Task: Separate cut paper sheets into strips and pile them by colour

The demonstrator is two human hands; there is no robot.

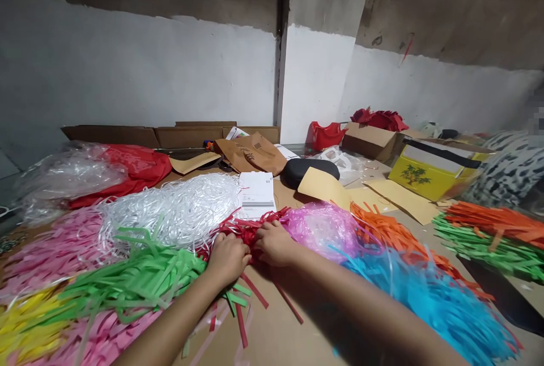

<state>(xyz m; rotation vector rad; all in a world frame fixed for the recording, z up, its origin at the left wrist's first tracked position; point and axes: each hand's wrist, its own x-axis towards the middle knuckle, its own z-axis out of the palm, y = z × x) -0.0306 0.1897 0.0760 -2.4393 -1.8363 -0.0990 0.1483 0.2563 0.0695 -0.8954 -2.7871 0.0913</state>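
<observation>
Both hands are at a heap of dark red strips (244, 225) in the middle of the table. My left hand (229, 255) has its fingers curled on the left side of the heap. Close beside it, my right hand (274, 244) has bent fingers around the red strips on the right side. Several loose red strips trail toward me below the hands. Green strips (140, 275) and shiny white strands (174, 213) lie left of my left hand. Right of my right hand are a pink-purple plastic bundle (321, 227) and blue strips (433, 298).
Pink strips (55, 244) and yellow strips (36, 320) lie at left, orange strips (391, 230) at right. Behind are a white paper (257, 193), a black case (310, 171), a brown bag (257, 153) and a yellow box (429, 170). A person's patterned sleeve (505, 167) shows at right.
</observation>
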